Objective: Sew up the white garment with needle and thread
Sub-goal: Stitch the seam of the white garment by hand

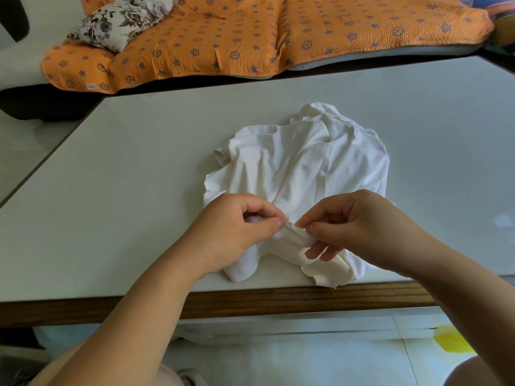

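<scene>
Crumpled white cotton garment (pixel 301 168) bunched at tabletop (pixel 125 190) near edge; left hand (pixel 237 229) pinches a fold, right hand (pixel 354 224) pinches thin metal needle (pixel 293 224) (thread not discernible).

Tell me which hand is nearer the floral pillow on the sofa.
Left. The left hand pinches the white garment diagonally below the floral pillow, to its right. The right hand, pinching the needle, sits farther right, beyond the left hand.

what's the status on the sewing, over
Left hand pinches white garment fold. Right hand pinches needle at the fold. Nothing in the way.
</scene>
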